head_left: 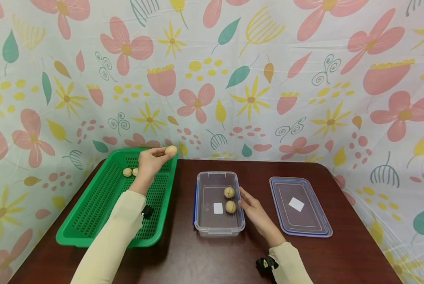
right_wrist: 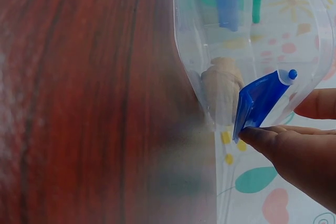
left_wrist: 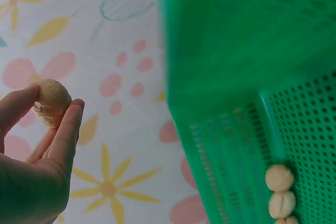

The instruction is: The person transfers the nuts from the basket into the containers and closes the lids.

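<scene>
- Green on the basket [head_left: 98, 197]
- Tan on the walnuts [head_left: 231, 206]
- Reddish-brown across the desk [head_left: 251, 256]
- Blue on the clip [right_wrist: 265, 95]
- Pink, yellow, teal florals over white curtain [head_left: 212, 79]

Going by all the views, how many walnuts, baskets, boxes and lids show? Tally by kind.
Basket: 1
Box: 1
Lid: 1
Walnuts: 6 visible (1 in left hand, 2 in box, 3 in basket)
Total: 9

No lettering, brand or number can be read. A small white label [head_left: 218, 208] shows at the bottom of the clear container [head_left: 220, 230], and a white square label [head_left: 296, 204] (set at a slant) shows on the lid [head_left: 305, 221].
</scene>
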The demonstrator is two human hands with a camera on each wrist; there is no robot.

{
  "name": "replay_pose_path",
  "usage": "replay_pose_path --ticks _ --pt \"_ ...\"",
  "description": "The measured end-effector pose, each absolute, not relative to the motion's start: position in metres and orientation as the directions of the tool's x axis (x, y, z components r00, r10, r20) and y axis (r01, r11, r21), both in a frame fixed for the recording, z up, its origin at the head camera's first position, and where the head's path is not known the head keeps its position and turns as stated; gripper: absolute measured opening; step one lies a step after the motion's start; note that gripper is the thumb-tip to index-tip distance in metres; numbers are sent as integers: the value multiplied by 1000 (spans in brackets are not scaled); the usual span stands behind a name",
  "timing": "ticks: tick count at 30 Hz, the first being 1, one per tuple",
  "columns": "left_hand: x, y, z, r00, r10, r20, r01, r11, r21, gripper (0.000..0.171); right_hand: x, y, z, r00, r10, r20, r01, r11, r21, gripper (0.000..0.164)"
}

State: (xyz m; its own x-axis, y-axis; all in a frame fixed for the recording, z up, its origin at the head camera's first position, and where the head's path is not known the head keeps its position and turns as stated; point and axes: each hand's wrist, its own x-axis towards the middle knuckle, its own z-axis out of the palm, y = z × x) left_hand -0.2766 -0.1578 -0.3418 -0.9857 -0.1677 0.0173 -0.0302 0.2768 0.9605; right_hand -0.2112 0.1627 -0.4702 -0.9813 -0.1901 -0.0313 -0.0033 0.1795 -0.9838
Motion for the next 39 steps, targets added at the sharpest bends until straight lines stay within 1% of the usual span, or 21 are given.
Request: replay_pose_path --ticks 7,13,19,22,27,34,39 --pt "-263 -137 -334 -992 -124 37 6 244 970 44 -212 162 -470 -981 -190 -26 -9 182 -983 54" --pt "-249 -115 -328 -994 -81 67 51 188 981 43 -212 163 -470 -983 -179 -28 -5 179 -984 54" --pt "-236 -90 -331 -995 -33 98 92 138 986 39 -212 163 -471 -984 -175 -24 -9 186 -982 54" --pt "-233 -80 -338 -995 -14 102 99 141 985 39 -212 163 -471 -984 -177 -24 -9 186 -982 54" --pt "-228 -65 -356 -993 27 111 114 185 976 37 -213 163 -472 -983 -182 -28 -7 187 -982 54" --pt "-225 -47 -385 -993 85 79 97 237 967 33 -213 162 -471 -981 -192 -28 -6 174 -985 55" --pt "-222 -34 -410 -985 156 69 109 269 957 30 -213 161 -471 -981 -191 -28 -3 162 -987 55"
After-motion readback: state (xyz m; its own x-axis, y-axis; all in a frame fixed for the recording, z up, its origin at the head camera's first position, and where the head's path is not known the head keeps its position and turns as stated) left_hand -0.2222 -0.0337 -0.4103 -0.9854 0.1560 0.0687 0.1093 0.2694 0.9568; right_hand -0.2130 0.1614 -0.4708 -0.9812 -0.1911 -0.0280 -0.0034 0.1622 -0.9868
